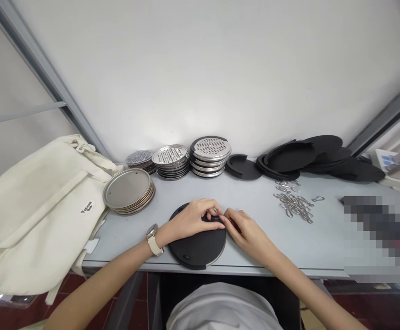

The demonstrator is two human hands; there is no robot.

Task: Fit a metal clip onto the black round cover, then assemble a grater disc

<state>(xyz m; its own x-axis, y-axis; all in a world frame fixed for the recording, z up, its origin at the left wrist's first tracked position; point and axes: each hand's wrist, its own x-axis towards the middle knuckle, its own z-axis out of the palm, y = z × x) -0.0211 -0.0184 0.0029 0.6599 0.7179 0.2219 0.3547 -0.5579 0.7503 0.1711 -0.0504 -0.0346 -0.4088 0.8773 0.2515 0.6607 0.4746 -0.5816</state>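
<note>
A black disc (200, 250) lies flat near the table's front edge, with a bright metal rim showing at its lower right. My left hand (196, 219), wearing a watch, rests over the disc's upper part, its thumb and curled fingers closed at the upper right edge. From the right, my right hand (244, 229) meets it there, thumb and finger pinched on a small metal carabiner clip (215, 210). Fingers cover most of the clip, so whether it passes through the disc is hidden. A loose pile of similar clips (294, 204) lies to the right.
Along the wall stand stacks of perforated metal grater discs (170, 156), (212, 149) and plain metal discs (127, 189). Black covers (289, 158) are heaped at the back right. A cream bag (38, 215) sits at the left. A pixelated patch hides part of the right side.
</note>
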